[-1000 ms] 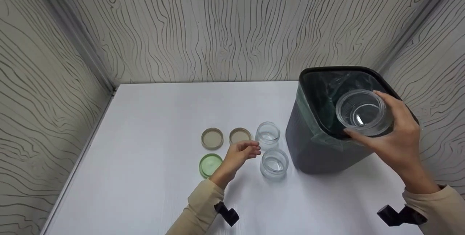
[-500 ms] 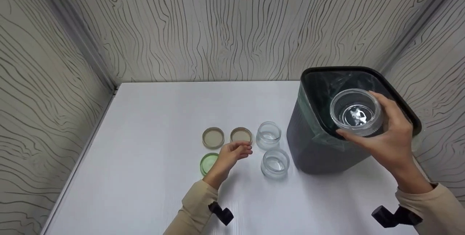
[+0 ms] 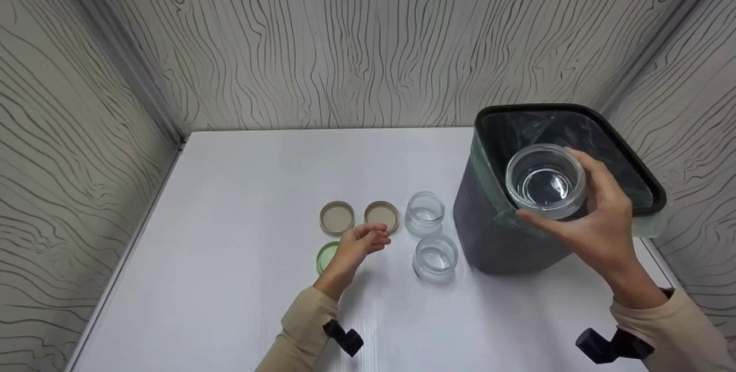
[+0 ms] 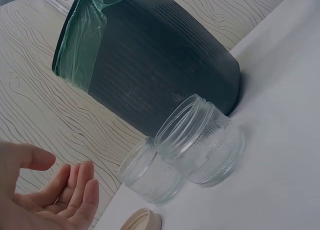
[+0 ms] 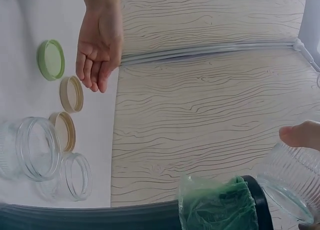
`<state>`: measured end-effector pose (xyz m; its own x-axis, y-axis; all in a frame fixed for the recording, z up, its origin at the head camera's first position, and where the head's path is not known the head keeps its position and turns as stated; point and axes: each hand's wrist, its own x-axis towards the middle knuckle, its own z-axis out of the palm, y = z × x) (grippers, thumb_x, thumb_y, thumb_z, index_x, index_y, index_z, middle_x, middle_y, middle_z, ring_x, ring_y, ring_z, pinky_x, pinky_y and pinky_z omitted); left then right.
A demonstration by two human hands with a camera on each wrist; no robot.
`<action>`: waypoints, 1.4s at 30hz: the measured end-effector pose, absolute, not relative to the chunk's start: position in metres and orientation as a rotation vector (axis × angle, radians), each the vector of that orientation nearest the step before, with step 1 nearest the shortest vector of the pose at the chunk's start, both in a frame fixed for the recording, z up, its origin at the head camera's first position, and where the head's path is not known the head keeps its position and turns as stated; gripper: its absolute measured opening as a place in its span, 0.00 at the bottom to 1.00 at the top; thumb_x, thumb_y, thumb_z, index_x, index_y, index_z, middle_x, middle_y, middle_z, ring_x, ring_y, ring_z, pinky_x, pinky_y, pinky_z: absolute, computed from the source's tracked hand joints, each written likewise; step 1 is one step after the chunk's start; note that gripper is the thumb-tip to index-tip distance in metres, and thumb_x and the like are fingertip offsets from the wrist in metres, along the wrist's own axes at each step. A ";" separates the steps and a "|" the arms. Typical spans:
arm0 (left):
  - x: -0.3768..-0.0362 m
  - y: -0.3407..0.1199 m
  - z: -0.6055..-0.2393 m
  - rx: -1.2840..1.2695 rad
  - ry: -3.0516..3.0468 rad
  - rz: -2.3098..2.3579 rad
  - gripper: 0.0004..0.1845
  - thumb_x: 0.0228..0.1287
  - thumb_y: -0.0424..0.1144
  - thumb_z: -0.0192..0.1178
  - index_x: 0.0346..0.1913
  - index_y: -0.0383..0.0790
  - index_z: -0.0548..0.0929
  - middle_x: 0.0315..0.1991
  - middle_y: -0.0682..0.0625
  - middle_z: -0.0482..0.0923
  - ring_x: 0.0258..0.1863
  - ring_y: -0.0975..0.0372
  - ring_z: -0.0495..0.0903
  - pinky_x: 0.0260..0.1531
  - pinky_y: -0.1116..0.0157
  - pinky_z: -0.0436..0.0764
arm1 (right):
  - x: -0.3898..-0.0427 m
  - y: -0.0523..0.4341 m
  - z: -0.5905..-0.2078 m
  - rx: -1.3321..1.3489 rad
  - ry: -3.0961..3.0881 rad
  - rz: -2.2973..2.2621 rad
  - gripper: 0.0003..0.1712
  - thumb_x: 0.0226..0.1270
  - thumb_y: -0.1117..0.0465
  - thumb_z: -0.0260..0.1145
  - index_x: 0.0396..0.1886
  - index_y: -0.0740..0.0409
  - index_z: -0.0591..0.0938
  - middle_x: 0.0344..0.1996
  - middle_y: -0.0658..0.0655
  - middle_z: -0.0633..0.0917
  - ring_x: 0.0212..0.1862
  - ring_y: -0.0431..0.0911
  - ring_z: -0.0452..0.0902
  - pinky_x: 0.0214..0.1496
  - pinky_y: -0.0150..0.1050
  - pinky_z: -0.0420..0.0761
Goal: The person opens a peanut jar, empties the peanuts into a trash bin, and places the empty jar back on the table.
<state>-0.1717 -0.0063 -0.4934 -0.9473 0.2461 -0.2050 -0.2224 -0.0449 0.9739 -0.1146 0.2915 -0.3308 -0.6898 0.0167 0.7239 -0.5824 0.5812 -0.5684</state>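
Note:
My right hand (image 3: 601, 225) grips a clear ribbed jar (image 3: 545, 181) without a lid, thumb on one side and fingers on the other. The jar overlaps the near left rim of a dark bin (image 3: 506, 245) lined with a green bag (image 5: 220, 202). Over the table, my left hand (image 3: 353, 251) holds nothing, its fingers loosely bent. Below it lie a green lid (image 3: 325, 257), partly hidden by the hand, and two beige lids (image 3: 337, 218) (image 3: 382, 215). Two more open clear jars (image 3: 425, 211) (image 3: 435, 257) stand upright between the lids and the bin.
The white table (image 3: 230, 199) is enclosed by pale wood-grain panels (image 3: 345, 44) behind and on both sides. Black camera mounts (image 3: 344, 337) sit on both wrists. The tall bin stands at the table's right side.
My right hand has carried the jar leftward, from over the bin's opening to its near left rim. My left hand has drawn back left, away from the standing jars.

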 end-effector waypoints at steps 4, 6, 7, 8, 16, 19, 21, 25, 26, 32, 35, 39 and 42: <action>-0.171 -0.009 -0.496 0.014 1.932 2.052 0.18 0.69 0.33 0.50 0.54 0.22 0.75 0.48 0.35 0.83 0.43 0.62 0.86 0.52 0.63 0.83 | -0.115 0.286 -0.331 0.465 -2.107 1.107 0.59 0.13 0.85 0.78 0.60 0.74 0.71 0.57 0.37 0.76 0.60 0.33 0.74 0.64 0.20 0.71; -0.171 -0.010 -0.497 0.018 1.937 2.052 0.18 0.69 0.34 0.50 0.55 0.22 0.75 0.49 0.33 0.82 0.44 0.61 0.86 0.53 0.62 0.83 | -0.115 0.284 -0.331 0.472 -2.105 1.109 0.58 0.13 0.85 0.78 0.60 0.75 0.71 0.57 0.37 0.76 0.61 0.32 0.73 0.65 0.21 0.70; -0.170 -0.011 -0.498 0.020 1.937 2.054 0.18 0.69 0.34 0.50 0.55 0.21 0.75 0.50 0.33 0.82 0.43 0.61 0.85 0.53 0.62 0.83 | -0.115 0.283 -0.331 0.475 -2.103 1.111 0.58 0.13 0.85 0.78 0.60 0.75 0.71 0.57 0.37 0.76 0.61 0.32 0.73 0.66 0.21 0.70; -0.170 -0.012 -0.498 0.023 1.935 2.060 0.18 0.69 0.34 0.50 0.55 0.21 0.75 0.49 0.33 0.82 0.43 0.62 0.85 0.52 0.62 0.83 | -0.115 0.282 -0.331 0.478 -2.103 1.111 0.58 0.13 0.85 0.78 0.60 0.75 0.71 0.57 0.37 0.76 0.61 0.32 0.73 0.66 0.21 0.70; -0.169 -0.018 -0.503 -0.009 1.921 2.090 0.19 0.67 0.33 0.50 0.54 0.21 0.75 0.48 0.33 0.82 0.38 0.67 0.83 0.49 0.64 0.84 | -0.114 0.272 -0.335 0.503 -2.091 1.172 0.59 0.13 0.85 0.79 0.60 0.75 0.70 0.58 0.40 0.76 0.60 0.34 0.74 0.65 0.23 0.71; -0.169 -0.020 -0.504 -0.010 1.935 2.091 0.18 0.68 0.33 0.49 0.54 0.21 0.75 0.48 0.33 0.82 0.38 0.68 0.83 0.49 0.65 0.84 | -0.115 0.268 -0.337 0.519 -2.084 1.192 0.58 0.13 0.85 0.79 0.60 0.76 0.70 0.58 0.41 0.76 0.60 0.35 0.74 0.65 0.23 0.72; -0.169 -0.021 -0.504 -0.008 1.939 2.090 0.18 0.69 0.32 0.48 0.55 0.21 0.74 0.48 0.33 0.82 0.38 0.68 0.84 0.49 0.65 0.84 | -0.115 0.265 -0.338 0.535 -2.085 1.204 0.58 0.14 0.84 0.79 0.60 0.75 0.71 0.58 0.41 0.77 0.60 0.36 0.75 0.65 0.24 0.72; -0.169 -0.022 -0.505 0.002 1.959 2.082 0.18 0.70 0.32 0.46 0.55 0.21 0.75 0.48 0.33 0.82 0.39 0.66 0.85 0.48 0.65 0.85 | -0.115 0.260 -0.339 0.564 -2.100 1.202 0.57 0.16 0.83 0.80 0.60 0.73 0.71 0.58 0.42 0.77 0.59 0.36 0.75 0.64 0.24 0.73; -0.168 -0.022 -0.505 -0.006 1.961 2.079 0.18 0.70 0.32 0.46 0.54 0.21 0.75 0.48 0.33 0.82 0.39 0.66 0.85 0.48 0.66 0.85 | -0.115 0.259 -0.340 0.570 -2.104 1.201 0.57 0.16 0.83 0.80 0.61 0.72 0.71 0.58 0.42 0.77 0.59 0.37 0.75 0.64 0.23 0.73; -0.165 -0.024 -0.506 -0.057 1.973 2.052 0.19 0.69 0.34 0.48 0.56 0.23 0.75 0.50 0.33 0.82 0.43 0.62 0.86 0.50 0.64 0.84 | -0.115 0.253 -0.344 0.565 -2.124 1.195 0.57 0.17 0.80 0.82 0.61 0.70 0.71 0.58 0.40 0.77 0.60 0.34 0.74 0.64 0.22 0.72; -0.164 -0.027 -0.508 -0.075 1.987 2.049 0.19 0.69 0.34 0.48 0.56 0.23 0.74 0.50 0.33 0.82 0.45 0.60 0.86 0.50 0.63 0.84 | -0.115 0.249 -0.348 0.572 -2.136 1.200 0.57 0.19 0.79 0.83 0.61 0.69 0.71 0.58 0.40 0.76 0.60 0.33 0.74 0.64 0.22 0.72; -0.165 -0.031 -0.510 -0.090 1.995 2.056 0.19 0.69 0.34 0.48 0.56 0.23 0.75 0.49 0.34 0.82 0.44 0.61 0.86 0.50 0.63 0.84 | -0.115 0.242 -0.356 0.598 -2.141 1.205 0.56 0.20 0.77 0.83 0.62 0.69 0.72 0.58 0.40 0.77 0.60 0.33 0.73 0.64 0.22 0.71; -0.165 -0.034 -0.511 -0.104 1.997 2.063 0.19 0.69 0.34 0.48 0.55 0.23 0.75 0.49 0.33 0.83 0.42 0.63 0.86 0.49 0.64 0.85 | -0.116 0.237 -0.364 0.601 -2.151 1.218 0.56 0.20 0.76 0.84 0.61 0.71 0.71 0.58 0.38 0.76 0.60 0.32 0.73 0.66 0.22 0.71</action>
